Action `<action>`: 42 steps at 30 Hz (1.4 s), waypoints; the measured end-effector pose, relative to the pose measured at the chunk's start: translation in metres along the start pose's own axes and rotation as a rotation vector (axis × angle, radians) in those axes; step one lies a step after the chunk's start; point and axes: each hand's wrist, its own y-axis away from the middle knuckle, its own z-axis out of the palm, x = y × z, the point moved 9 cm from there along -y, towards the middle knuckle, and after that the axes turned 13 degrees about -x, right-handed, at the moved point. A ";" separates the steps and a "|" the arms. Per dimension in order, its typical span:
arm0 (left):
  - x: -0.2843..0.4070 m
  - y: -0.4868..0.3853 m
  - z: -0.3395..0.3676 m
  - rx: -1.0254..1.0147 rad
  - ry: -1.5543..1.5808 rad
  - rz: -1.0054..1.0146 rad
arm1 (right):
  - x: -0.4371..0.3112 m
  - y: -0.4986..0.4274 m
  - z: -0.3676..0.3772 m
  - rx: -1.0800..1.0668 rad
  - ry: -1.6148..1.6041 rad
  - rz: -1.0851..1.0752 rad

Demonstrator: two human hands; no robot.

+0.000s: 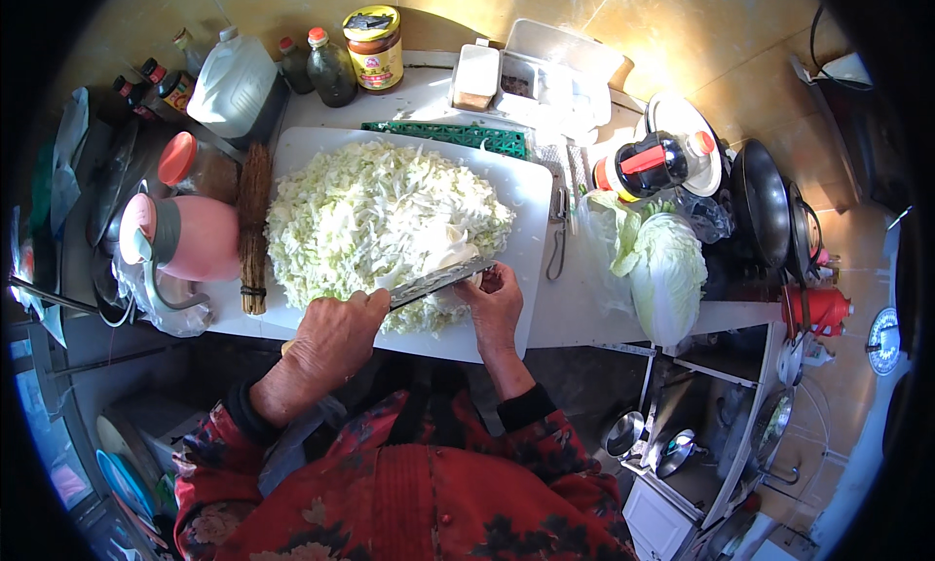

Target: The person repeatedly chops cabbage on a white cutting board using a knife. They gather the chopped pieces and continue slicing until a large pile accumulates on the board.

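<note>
My left hand grips the handle of a kitchen cleaver, whose blade slants up to the right. At the blade's far end, the thumb and fingers of my right hand close on its tip; whether they also hold a scrap of leaf cannot be told. Shreds of cabbage cling to the blade. Under and behind it, a large heap of shredded Chinese cabbage spreads over a white cutting board. A paler cabbage piece lies on the heap just beyond the blade.
Right of the board stand a whole Chinese cabbage, a dark sauce bottle and a wok. Leftward are a straw brush and a pink jug. Behind are a green plastic rack, a yellow-lidded jar and a seasoning box.
</note>
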 end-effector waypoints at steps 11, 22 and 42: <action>-0.013 -0.046 0.022 -0.053 0.041 -0.057 | -0.011 0.004 0.004 -0.007 0.070 0.066; -0.018 -0.054 0.033 0.005 0.052 -0.031 | -0.011 0.004 0.011 -0.048 0.095 0.055; -0.003 -0.028 0.003 -0.041 0.089 -0.023 | 0.002 0.000 0.001 -0.020 0.066 0.018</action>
